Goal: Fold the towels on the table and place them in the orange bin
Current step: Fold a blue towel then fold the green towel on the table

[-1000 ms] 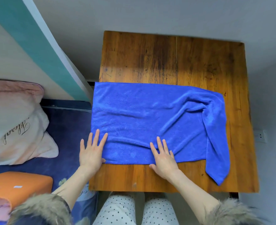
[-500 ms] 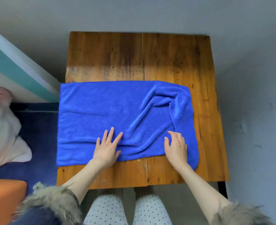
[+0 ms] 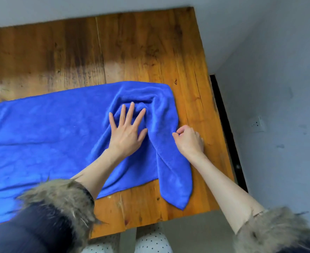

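Wooden table [image 3: 150, 52]: blue towel [image 3: 41, 139] (rumpled rightward).

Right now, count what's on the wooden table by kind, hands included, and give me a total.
Blue microfibre towel: 1
Hands: 2, the left hand pressing flat on the towel, the right hand pinching its right edge
Total: 3

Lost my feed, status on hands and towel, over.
Left hand flat on blue towel. Right hand pinching its rumpled right edge. Towel unfolded on table. Nothing obstructing.
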Available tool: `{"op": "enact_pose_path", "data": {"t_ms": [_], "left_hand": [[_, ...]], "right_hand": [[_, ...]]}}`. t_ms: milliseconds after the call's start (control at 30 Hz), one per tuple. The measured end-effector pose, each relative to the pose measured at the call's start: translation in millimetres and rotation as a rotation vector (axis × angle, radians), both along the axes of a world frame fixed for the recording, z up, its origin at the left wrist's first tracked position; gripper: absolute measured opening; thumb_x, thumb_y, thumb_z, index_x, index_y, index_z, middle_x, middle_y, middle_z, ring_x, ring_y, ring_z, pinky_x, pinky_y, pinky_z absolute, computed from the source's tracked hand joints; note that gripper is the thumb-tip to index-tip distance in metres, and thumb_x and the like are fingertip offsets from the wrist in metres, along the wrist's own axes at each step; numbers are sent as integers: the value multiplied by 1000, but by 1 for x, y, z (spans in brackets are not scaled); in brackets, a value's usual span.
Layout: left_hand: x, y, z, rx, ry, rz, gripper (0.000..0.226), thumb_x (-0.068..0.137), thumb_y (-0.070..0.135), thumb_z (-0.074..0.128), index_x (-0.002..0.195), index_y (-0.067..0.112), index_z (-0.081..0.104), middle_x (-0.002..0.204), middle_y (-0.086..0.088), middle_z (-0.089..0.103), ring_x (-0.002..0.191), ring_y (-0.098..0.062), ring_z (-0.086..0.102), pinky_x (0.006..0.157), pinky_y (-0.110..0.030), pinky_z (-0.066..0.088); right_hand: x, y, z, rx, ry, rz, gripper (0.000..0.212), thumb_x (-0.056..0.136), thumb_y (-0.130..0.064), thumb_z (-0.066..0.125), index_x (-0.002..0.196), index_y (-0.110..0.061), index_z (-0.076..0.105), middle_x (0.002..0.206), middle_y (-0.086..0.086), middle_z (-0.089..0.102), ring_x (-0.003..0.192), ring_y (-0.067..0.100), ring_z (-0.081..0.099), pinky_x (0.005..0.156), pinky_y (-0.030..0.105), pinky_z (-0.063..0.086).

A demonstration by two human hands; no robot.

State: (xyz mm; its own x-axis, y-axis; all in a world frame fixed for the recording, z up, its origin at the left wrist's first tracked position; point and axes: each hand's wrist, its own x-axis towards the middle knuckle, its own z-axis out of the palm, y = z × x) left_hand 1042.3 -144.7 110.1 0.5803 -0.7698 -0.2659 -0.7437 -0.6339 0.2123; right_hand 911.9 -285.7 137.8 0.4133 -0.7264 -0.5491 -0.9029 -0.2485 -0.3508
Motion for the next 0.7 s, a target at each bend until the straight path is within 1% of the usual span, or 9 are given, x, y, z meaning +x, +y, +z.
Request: {"op": "enact_pose_path", "data": {"t_ms": [67, 133, 167, 300, 400, 467, 567, 633, 700], "left_hand": [[-2, -6, -7, 9, -5, 44, 68, 86, 57, 18, 148, 29, 19, 158, -5, 5, 145, -29, 0, 108, -63, -4], [-5, -5, -14, -3, -27, 63, 70, 85, 60, 16, 148, 29, 19, 158, -4, 5, 145, -27, -2, 108, -63, -5], [-5, -4, -16, -3, -42, 66, 71, 86, 61, 17, 148, 28, 19, 158, -4, 5, 145, -25, -2, 109, -62, -6], [-2, -1, -18, 11, -83, 90, 77, 84, 66, 18, 149, 24, 14, 158, -4, 0, 145, -22, -3, 109, -58, -10], [-4, -1, -20, 16, -107, 90, 74, 87, 63, 19, 149, 23, 18, 158, -6, 4, 145, -24, 1, 110, -59, -8], [-5, -1, -21, 9, -125, 91, 70, 89, 61, 21, 147, 23, 22, 158, -7, 9, 145, -24, 5, 110, -60, -5], [-7, -1, -23, -1, -163, 61, 63, 90, 56, 25, 145, 26, 29, 156, -8, 16, 145, -24, 9, 111, -62, 1], [-7, -1, -23, -10, -181, 49, 61, 90, 55, 26, 144, 26, 31, 156, -9, 18, 144, -25, 11, 111, -63, 3], [-7, -1, -23, -23, -193, 45, 61, 90, 54, 27, 144, 25, 31, 155, -9, 20, 144, -26, 13, 110, -64, 4]], "right_hand": [[-1, -9, 0, -11, -31, 12, 25, 90, -34, 56, 108, -17, 55, 112, 5, 62, 110, 28, 55, 93, 41, 40], [-4, -17, 0, -23, -57, 33, 36, 88, -38, 59, 115, -16, 48, 115, 4, 57, 111, 27, 53, 93, 40, 40], [-4, -19, -1, -16, -71, 61, 36, 88, -38, 60, 114, -16, 48, 115, 4, 56, 110, 27, 53, 92, 39, 40], [1, -18, -6, 84, -143, 181, 15, 89, -28, 59, 94, -13, 57, 100, 5, 53, 105, 26, 51, 87, 31, 37], [4, -34, -4, 127, -209, 83, 8, 88, -22, 58, 84, -15, 56, 94, 4, 54, 100, 27, 54, 81, 29, 38], [4, -56, 2, 51, -253, -21, 7, 86, -20, 56, 81, -17, 53, 90, 6, 61, 94, 29, 57, 77, 32, 40], [2, -87, 11, -98, -384, -149, 8, 87, -16, 54, 81, -17, 49, 73, -3, 55, 78, 24, 56, 67, 30, 38], [6, -99, 15, -54, -469, -202, 9, 89, -16, 53, 82, -17, 48, 71, -9, 52, 71, 16, 55, 69, 30, 42], [13, -104, 11, 27, -482, -206, 9, 91, -20, 51, 82, -20, 50, 81, -6, 58, 82, 18, 60, 79, 41, 51]]}}
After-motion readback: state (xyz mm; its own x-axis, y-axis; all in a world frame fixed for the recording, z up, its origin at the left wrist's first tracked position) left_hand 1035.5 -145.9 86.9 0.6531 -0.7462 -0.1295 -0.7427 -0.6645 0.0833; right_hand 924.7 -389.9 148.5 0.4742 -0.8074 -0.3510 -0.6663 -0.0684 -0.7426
